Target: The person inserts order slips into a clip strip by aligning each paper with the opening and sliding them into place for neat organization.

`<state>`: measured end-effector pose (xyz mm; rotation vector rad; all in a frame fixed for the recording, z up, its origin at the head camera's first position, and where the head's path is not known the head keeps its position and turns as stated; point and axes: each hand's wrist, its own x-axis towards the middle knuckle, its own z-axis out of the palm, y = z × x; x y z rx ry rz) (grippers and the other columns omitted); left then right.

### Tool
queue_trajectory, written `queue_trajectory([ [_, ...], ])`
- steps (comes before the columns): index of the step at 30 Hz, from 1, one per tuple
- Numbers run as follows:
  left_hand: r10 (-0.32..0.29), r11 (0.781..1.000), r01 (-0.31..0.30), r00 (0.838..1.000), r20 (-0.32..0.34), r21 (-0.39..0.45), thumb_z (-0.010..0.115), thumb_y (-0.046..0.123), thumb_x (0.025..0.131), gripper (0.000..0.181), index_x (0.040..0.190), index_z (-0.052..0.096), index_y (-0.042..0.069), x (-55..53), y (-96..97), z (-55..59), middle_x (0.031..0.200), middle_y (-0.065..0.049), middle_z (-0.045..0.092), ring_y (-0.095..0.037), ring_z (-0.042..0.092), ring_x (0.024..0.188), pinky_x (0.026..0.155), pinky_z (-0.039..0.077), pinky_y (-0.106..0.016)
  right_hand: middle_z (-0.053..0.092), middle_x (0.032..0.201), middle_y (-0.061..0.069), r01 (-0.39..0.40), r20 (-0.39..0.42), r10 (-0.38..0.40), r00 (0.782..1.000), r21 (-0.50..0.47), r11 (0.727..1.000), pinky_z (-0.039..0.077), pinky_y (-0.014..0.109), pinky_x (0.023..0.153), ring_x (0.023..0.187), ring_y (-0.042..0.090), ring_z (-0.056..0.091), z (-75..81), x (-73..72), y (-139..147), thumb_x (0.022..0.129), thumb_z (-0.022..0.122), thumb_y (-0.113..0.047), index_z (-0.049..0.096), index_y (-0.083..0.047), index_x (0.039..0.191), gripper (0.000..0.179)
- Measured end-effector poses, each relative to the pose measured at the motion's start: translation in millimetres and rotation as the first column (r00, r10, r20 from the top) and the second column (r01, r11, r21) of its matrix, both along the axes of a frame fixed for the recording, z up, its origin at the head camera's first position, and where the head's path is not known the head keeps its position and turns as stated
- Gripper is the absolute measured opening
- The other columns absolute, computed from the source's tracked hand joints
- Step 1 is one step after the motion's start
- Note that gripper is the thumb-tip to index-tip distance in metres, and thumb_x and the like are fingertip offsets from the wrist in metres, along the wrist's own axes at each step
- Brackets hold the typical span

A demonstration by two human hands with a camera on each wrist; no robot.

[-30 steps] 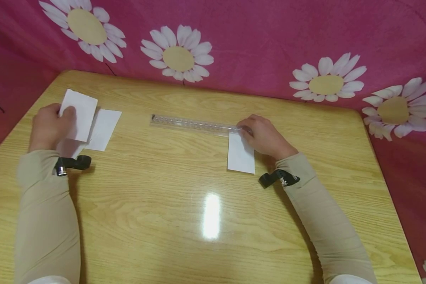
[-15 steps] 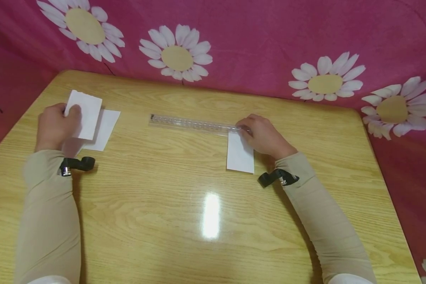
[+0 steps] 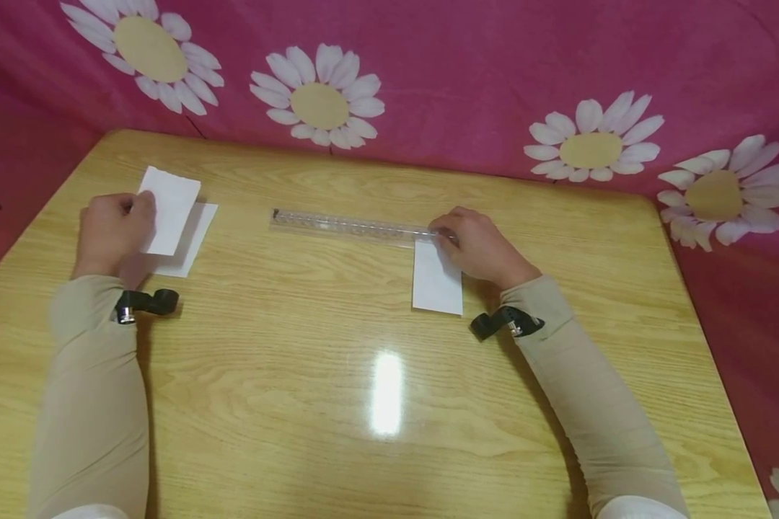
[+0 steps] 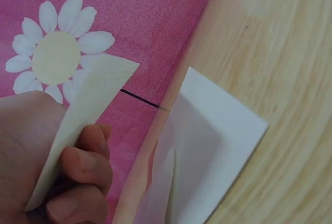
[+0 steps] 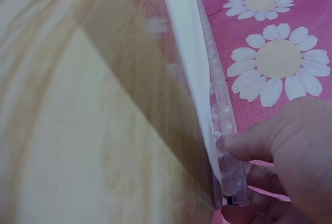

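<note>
My left hand (image 3: 113,232) pinches a small white piece of paper (image 3: 174,209) between thumb and curled fingers, held up over the left part of the table. Beneath it lie other white pieces of paper (image 4: 220,112), partly covered in the head view. Farther right, my right hand (image 3: 483,245) grips the right end of a long clear plastic strip (image 3: 344,225). Round clear bumps run along this strip (image 5: 222,94) in the right wrist view. One more white paper (image 3: 438,281) extends from the strip towards me, its upper edge right at my fingertips.
A wooden table (image 3: 266,404) with a light reflection spreads under both arms. Behind it hangs a pink cloth (image 3: 454,79) with large white daisies, close along the back edge. Each sleeve carries a black wrist mount (image 3: 149,301).
My left hand has shifted to the right with its paper, which now overlaps the papers on the table differently. The right hand, the strip and its paper stay in place.
</note>
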<state>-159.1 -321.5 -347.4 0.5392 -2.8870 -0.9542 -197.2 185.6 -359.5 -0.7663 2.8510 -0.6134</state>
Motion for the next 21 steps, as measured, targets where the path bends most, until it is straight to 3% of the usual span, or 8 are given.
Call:
queue_trajectory([
  [12, -0.043, 0.999, 0.043, 0.999, 0.002, 0.012, 0.027, 0.049, 0.105, 0.070, 0.125, 0.065, -0.008, -5.1, 10.5, -3.7, 0.122, -0.035, 0.061, -0.039, 0.052, 0.103, 0.079, 0.038, -0.036, 0.068, 0.119, 0.019, -0.010, -0.007, 0.010, 1.000, 0.003, 1.000, 0.050, 0.049, 0.103, 0.108, 0.033, 0.064, 2.3, 1.2, -1.5, 0.103, 0.059, -0.015, 0.067, 0.000, 0.130, 0.032],
  [21, -0.090, 0.996, 0.090, 0.996, -0.029, 0.006, 0.026, 0.049, 0.106, 0.068, 0.115, 0.065, -0.006, -6.5, 22.5, -8.4, 0.112, -0.032, 0.062, -0.037, 0.052, 0.097, 0.078, 0.038, -0.039, 0.068, 0.117, 0.019, -0.007, -0.003, 0.007, 1.000, -0.003, 1.000, 0.051, 0.048, 0.101, 0.105, 0.032, 0.063, 1.9, 1.2, -1.6, 0.103, 0.059, -0.015, 0.067, 0.001, 0.130, 0.032],
])
